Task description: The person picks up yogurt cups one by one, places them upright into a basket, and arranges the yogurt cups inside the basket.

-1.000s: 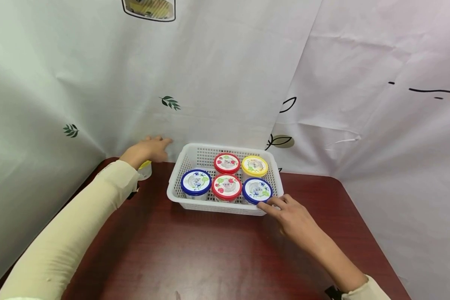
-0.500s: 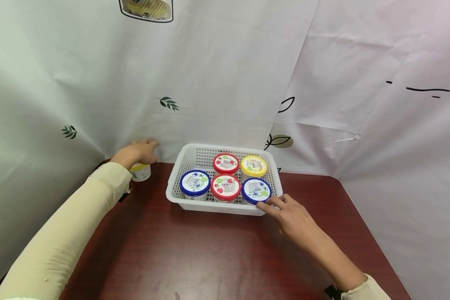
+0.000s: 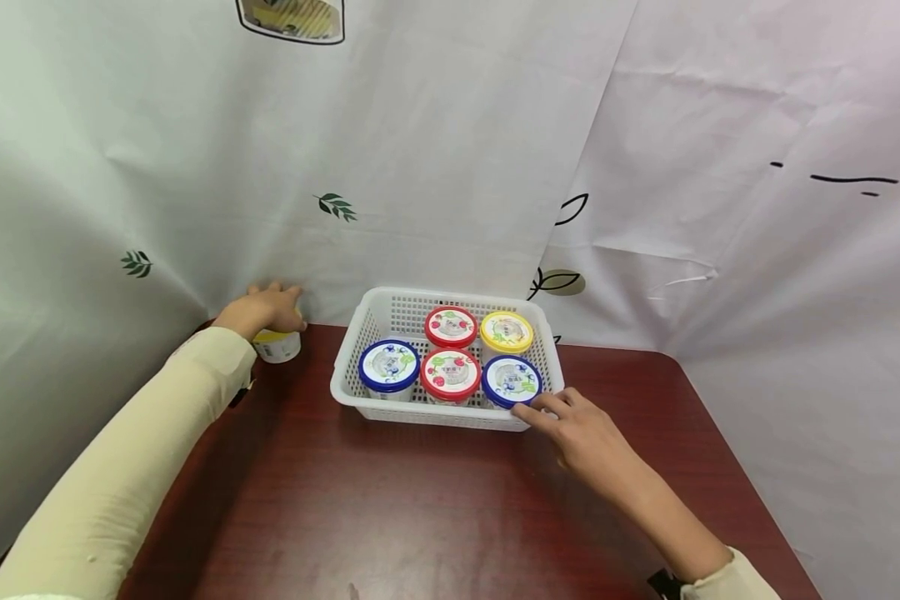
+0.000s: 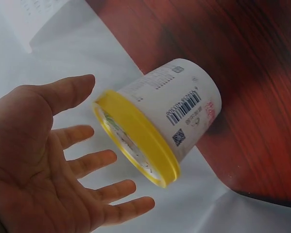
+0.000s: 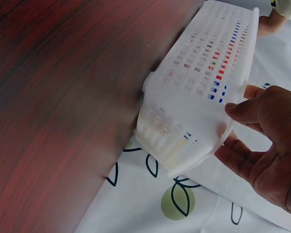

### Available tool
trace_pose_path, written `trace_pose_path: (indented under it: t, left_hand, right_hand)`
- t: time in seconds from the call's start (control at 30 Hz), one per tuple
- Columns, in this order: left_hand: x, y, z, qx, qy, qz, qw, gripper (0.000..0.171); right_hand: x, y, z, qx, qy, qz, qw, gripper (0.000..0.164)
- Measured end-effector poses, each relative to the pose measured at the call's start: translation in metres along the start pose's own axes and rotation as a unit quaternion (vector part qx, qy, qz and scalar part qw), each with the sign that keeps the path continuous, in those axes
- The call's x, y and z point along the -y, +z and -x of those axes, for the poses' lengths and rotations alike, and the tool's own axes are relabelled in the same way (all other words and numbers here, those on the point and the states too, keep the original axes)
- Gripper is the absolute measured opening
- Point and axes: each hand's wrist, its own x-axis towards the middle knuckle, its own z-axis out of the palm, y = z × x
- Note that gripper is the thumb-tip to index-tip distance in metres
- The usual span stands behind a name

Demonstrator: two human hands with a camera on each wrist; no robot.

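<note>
My left hand is at the far left of the table, its fingers spread and slightly bent over a white paper tub with a yellow lid. In the left wrist view, the tub stands on the table with a barcode on its side; thumb and fingertips are close around the lid, and the palm is bare. My right hand holds the near right corner of a white plastic basket. In the right wrist view, the thumb lies on the outer wall and fingers wrap over the rim.
Inside the basket stand several lidded tubs: two blue-lidded, two red-lidded and one yellow-lidded. A white printed cloth hangs behind and beside the dark red wooden table.
My left hand has moved left, from beside the basket to above the yellow-lidded tub. The right hand has stayed at the basket's corner, and the tubs in the basket have not moved.
</note>
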Motion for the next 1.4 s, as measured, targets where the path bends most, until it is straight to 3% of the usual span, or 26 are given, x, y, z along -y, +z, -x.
trace_pose_path:
  t: [0.17,0.43,0.7,1.13,1.4]
  left_hand:
    - [0.0,0.0,0.008,0.002,-0.008,0.002,1.0,0.094]
    - [-0.006,-0.005,0.024,0.009,0.005,0.002,0.9999,0.089]
    - [-0.003,-0.004,0.02,0.002,0.0,-0.005,1.0,0.082]
    - [0.007,0.002,0.016,-0.045,0.01,0.017,0.9988,0.081]
    - [0.007,-0.005,0.019,-0.053,0.012,0.025,0.9982,0.082]
  right_hand:
    - [0.001,0.0,0.0,0.006,0.003,0.0,1.0,0.064]
    - [0.001,0.001,0.0,0.012,0.008,-0.001,1.0,0.061]
    - [0.001,0.001,0.0,0.012,0.009,-0.002,1.0,0.061]
    - [0.002,0.0,0.0,0.017,0.014,-0.003,1.0,0.063]
    - [0.002,0.0,0.0,0.017,0.011,0.002,1.0,0.063]
